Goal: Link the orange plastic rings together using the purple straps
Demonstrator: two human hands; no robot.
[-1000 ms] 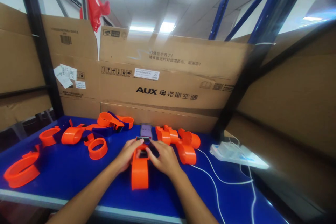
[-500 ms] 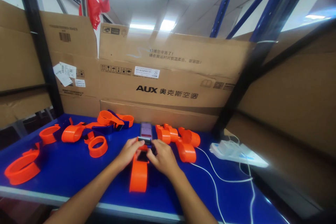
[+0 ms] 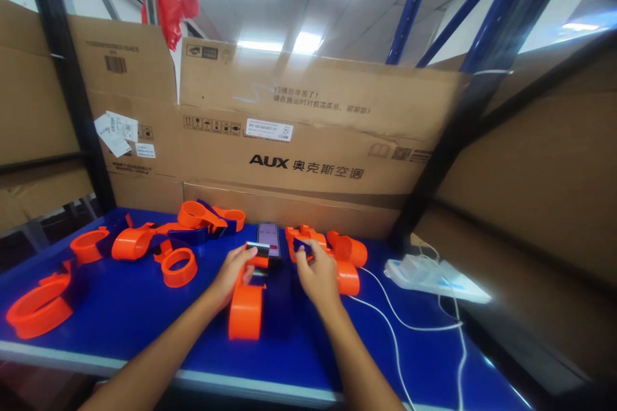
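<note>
Glossy orange tape dispenser [image 3: 245,314], black-topped

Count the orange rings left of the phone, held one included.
7: held ring; leftmost ring; ring behind it; ring beside that; midtable ring; rear ring; ring right of it; others may be hidden.

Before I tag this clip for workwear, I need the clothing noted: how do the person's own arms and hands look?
Both the left hand and the right hand are bare, without gloves. No sleeve shows on the left forearm or right forearm, and no watch or bracelet either. The upper arms are out of view.
</note>
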